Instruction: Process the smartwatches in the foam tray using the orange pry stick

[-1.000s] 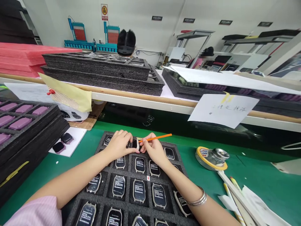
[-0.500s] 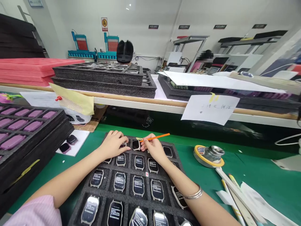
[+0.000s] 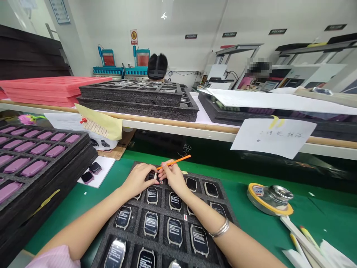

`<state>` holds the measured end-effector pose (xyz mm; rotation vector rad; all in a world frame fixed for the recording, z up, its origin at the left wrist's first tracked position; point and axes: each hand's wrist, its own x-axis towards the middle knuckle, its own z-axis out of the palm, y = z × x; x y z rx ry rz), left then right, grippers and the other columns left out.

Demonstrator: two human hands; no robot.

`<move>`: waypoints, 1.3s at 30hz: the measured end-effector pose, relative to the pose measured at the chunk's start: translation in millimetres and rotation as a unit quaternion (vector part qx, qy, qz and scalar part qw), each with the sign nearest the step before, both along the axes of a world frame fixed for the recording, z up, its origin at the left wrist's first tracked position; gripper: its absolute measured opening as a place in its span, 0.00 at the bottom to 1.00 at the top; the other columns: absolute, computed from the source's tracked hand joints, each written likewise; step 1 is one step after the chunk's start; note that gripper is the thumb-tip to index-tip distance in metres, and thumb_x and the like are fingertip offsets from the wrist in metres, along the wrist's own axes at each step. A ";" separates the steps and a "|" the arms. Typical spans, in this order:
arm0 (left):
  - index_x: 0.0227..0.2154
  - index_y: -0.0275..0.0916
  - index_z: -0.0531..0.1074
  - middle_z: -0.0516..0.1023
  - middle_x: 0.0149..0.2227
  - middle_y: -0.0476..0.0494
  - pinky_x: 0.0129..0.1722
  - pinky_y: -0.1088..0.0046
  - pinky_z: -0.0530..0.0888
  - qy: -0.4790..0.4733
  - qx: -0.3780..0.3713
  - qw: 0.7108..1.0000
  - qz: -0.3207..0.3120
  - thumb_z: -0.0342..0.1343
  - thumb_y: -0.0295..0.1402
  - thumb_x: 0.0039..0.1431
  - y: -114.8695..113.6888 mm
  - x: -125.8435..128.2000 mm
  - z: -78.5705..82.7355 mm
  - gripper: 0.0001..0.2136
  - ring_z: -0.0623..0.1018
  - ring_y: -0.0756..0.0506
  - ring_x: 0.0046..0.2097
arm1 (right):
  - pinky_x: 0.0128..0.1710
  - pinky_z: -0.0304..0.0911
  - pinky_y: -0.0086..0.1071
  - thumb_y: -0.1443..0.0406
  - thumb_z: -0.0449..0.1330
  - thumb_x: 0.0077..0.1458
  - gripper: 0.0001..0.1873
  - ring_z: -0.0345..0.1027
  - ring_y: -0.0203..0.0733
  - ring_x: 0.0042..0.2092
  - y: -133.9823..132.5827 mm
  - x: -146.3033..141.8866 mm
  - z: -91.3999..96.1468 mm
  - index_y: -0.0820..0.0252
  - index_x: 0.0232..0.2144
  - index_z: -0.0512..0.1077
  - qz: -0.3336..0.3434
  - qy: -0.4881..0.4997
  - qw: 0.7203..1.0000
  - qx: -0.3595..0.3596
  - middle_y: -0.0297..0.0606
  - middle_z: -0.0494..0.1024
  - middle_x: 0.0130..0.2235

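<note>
1. Left hand [image 3: 139, 176] pinches a smartwatch [image 3: 151, 175], mid-frame, at the black foam tray [image 3: 162, 220]'s top end.
2. Right hand [image 3: 172, 175], just beside it, is clamped on an orange stick [image 3: 182, 159].
3. Other smartwatches [image 3: 174, 230] fill lower centre.

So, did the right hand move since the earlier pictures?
Yes. The right hand has moved to the left along the far row of the black foam tray, judged against the red arrow sticker on it.
</note>
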<state>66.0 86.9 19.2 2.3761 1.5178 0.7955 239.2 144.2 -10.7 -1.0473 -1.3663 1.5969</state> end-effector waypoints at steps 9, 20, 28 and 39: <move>0.49 0.41 0.66 0.78 0.50 0.40 0.55 0.57 0.73 -0.024 -0.020 0.999 0.032 0.67 0.35 0.57 -2.1 2.1 -5.2 0.20 0.77 0.38 0.53 | 0.35 0.73 0.33 0.57 0.59 0.66 0.16 0.74 0.36 0.36 -8.3 9.0 -10.9 0.63 0.49 0.71 0.005 0.002 0.998 0.060 0.38 0.77 0.43; 0.49 0.35 0.69 0.76 0.48 0.34 0.55 0.48 0.65 0.078 -0.006 0.995 0.069 0.61 0.42 0.62 -11.4 0.9 9.0 0.18 0.72 0.32 0.53 | 0.37 0.74 0.35 0.57 0.59 0.66 0.16 0.74 0.38 0.38 -10.0 8.3 -10.7 0.62 0.50 0.71 0.013 -0.011 0.997 0.080 0.39 0.77 0.44; 0.36 0.42 0.76 0.76 0.41 0.43 0.48 0.60 0.67 0.159 -0.001 0.987 -0.020 0.54 0.46 0.67 -2.6 -34.2 23.4 0.14 0.73 0.39 0.45 | 0.43 0.74 0.41 0.58 0.60 0.65 0.18 0.75 0.43 0.45 -8.9 1.0 -12.0 0.61 0.53 0.70 0.012 -0.020 0.998 0.066 0.42 0.76 0.50; 0.50 0.47 0.75 0.78 0.52 0.44 0.57 0.58 0.71 0.059 0.028 0.997 -0.035 0.55 0.44 0.67 -6.8 -77.1 9.5 0.13 0.75 0.38 0.55 | 0.42 0.74 0.40 0.58 0.60 0.65 0.18 0.75 0.42 0.44 -10.7 -4.6 -3.3 0.61 0.53 0.71 -0.042 0.021 0.996 0.077 0.42 0.77 0.49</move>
